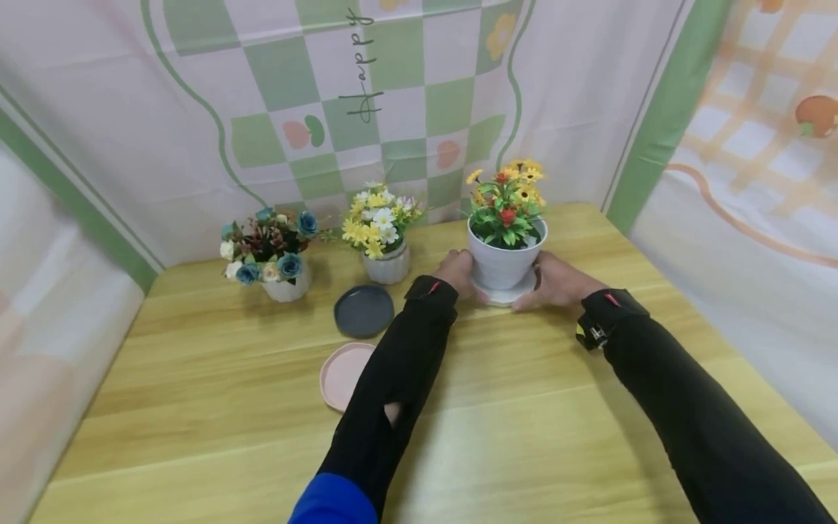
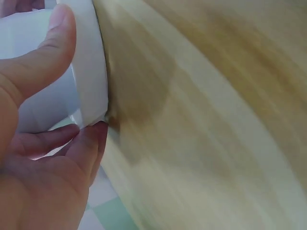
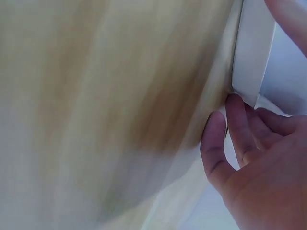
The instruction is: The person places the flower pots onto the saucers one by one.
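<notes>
A white flower pot with yellow and red flowers stands upright on its white saucer toward the back right of the table. My left hand grips it low on the left side, and my right hand mirrors it on the right. In the left wrist view the thumb lies along the saucer, with fingertips curled at its lower edge. The right wrist view has fingertips tucked against the edge of the saucer, close to the tabletop.
Left of my hands are a pot of yellow and white flowers and a pot of blue roses. A dark grey saucer and a pink saucer lie nearer, the pink one partly behind my left sleeve. A patterned curtain hangs behind the wooden table.
</notes>
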`<control>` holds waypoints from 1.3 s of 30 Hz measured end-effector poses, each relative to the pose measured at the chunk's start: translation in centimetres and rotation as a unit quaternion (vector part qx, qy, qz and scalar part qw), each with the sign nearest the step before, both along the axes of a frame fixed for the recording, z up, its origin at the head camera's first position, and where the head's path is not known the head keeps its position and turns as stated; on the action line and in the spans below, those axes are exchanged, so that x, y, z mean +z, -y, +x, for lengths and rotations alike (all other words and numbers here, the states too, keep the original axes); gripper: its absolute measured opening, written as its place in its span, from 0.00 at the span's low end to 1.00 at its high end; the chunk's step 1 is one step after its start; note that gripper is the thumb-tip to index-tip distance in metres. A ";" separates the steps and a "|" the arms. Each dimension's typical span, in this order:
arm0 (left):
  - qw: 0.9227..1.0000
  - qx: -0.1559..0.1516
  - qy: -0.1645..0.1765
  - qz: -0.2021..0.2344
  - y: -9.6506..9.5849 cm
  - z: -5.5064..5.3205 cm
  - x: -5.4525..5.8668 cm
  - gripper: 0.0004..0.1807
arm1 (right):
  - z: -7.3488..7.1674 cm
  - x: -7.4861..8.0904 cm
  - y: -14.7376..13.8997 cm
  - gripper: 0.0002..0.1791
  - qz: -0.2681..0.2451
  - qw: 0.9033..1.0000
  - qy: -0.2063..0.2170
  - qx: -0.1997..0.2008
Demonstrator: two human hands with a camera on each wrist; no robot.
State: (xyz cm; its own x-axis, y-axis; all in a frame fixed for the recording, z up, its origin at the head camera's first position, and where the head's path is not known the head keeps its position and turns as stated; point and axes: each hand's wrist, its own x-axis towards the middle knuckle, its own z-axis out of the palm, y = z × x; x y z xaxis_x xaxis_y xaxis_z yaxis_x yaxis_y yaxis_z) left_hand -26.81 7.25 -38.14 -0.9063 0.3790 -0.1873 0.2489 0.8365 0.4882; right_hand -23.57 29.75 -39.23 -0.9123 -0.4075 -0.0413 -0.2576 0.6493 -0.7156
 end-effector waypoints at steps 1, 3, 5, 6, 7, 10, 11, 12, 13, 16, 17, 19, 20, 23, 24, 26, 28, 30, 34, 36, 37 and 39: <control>1.000 -0.001 0.000 0.001 0.1 0.0 0.0 0.46 | 0.1 -0.1 0.1 0.67 -0.005 1.000 -0.002 0.003; 1.000 -0.003 -0.001 0.005 0.4 0.1 -0.2 0.47 | 0.2 -0.3 0.1 0.65 -0.011 1.000 -0.005 0.011; 1.000 -0.004 -0.003 0.010 0.5 0.1 -0.3 0.49 | 0.5 -0.3 0.2 0.65 -0.017 1.000 -0.005 0.015; 1.000 -0.002 -0.003 0.015 0.5 0.1 -0.5 0.51 | 0.7 -0.3 0.3 0.64 -0.018 1.000 -0.007 0.015; 1.000 -0.002 0.000 0.014 0.5 0.5 -0.2 0.52 | 0.9 -0.3 0.4 0.64 -0.018 1.000 -0.009 0.015; 1.000 -0.009 -0.006 0.003 0.6 1.1 -0.3 0.54 | 1.8 -0.2 0.7 0.63 -0.011 1.000 -0.021 0.012; 1.000 -0.012 -0.006 0.000 0.8 1.4 -0.2 0.54 | 2.0 -0.1 0.9 0.62 -0.005 1.000 -0.027 0.010; 1.000 -0.016 -0.006 -0.004 1.0 1.9 0.0 0.53 | 2.3 -0.2 1.0 0.61 0.001 0.999 -0.034 0.011; 1.000 -0.023 -0.007 -0.009 1.3 2.3 0.2 0.53 | 2.6 -0.1 1.2 0.59 0.004 0.999 -0.036 0.011; 0.999 -0.046 -0.012 -0.010 2.5 3.6 1.0 0.53 | 3.6 0.3 1.7 0.54 0.026 0.999 -0.038 -0.001; 0.998 -0.054 -0.015 -0.012 3.0 3.9 1.2 0.54 | 4.0 0.6 2.0 0.54 0.038 0.999 -0.030 -0.012; 0.997 -0.071 -0.026 -0.015 4.2 4.7 1.7 0.55 | 4.9 1.1 2.4 0.55 0.081 0.996 -0.010 -0.040; 0.996 -0.079 -0.032 -0.018 4.9 5.1 1.9 0.56 | 5.3 1.4 2.6 0.58 0.109 0.992 0.002 -0.059; 0.995 -0.096 -0.037 -0.012 7.2 6.9 2.9 0.57 | 6.8 2.0 3.3 0.62 0.184 0.978 0.017 -0.099; 0.994 -0.103 -0.037 -0.005 8.1 7.6 3.1 0.56 | 7.2 2.2 3.6 0.62 0.203 0.974 0.012 -0.104; 0.993 -0.114 -0.035 0.016 9.8 9.0 3.5 0.55 | 8.2 2.6 4.2 0.60 0.214 0.970 -0.008 -0.111; 0.992 -0.120 -0.032 0.035 11.7 10.3 3.6 0.54 | 9.1 2.8 5.0 0.58 0.211 0.971 -0.035 -0.108; 0.991 -0.121 -0.027 0.048 13.5 11.4 3.6 0.53 | 9.8 3.2 6.0 0.58 0.197 0.974 -0.051 -0.097; 0.993 -0.097 -0.006 0.067 16.8 13.2 3.4 0.54 | 10.3 3.7 7.8 0.56 0.146 0.984 -0.071 -0.069; 0.995 -0.076 0.007 0.070 18.4 14.0 3.1 0.55 | 10.2 3.8 8.6 0.56 0.116 0.989 -0.078 -0.054; 0.995 -0.067 0.011 0.069 19.1 14.3 3.0 0.56 | 10.0 3.8 9.1 0.56 0.103 0.990 -0.078 -0.049; 0.996 -0.057 0.015 0.060 20.4 14.8 2.6 0.57 | 9.7 3.8 9.9 0.57 0.082 0.993 -0.076 -0.037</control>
